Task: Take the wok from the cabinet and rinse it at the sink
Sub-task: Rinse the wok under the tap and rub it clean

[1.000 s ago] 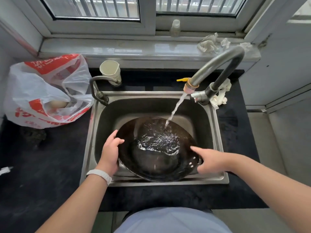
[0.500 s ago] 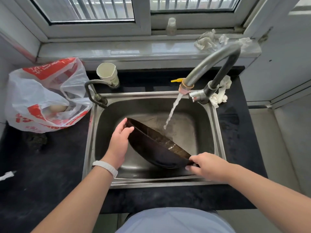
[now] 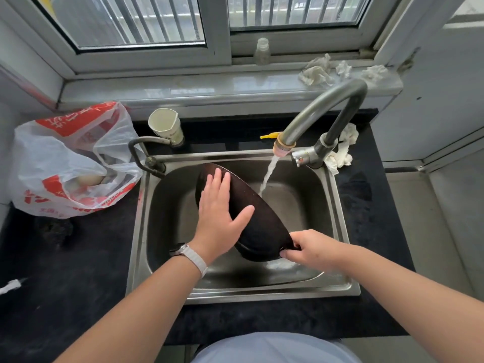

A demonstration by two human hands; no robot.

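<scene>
Rinse step underway; wok (image 3: 258, 218) tipped on edge in sink (image 3: 337, 213); left hand (image 3: 218, 218) flat, fingers spread on its back; right hand (image 3: 307, 248) gripping rim; faucet (image 3: 322, 111) running; next, judged: turn underside into stream.

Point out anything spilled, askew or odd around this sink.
Crumpled tissues litter the windowsill, and another wad sits behind the faucet. The wok stands tilted on edge in the sink, deliberately, for rinsing.

Plastic bag (image 3: 70, 163) w/ eggs left; paper cup (image 3: 165, 125), bottle (image 3: 262, 51), tissues (image 3: 315, 72) behind.
</scene>
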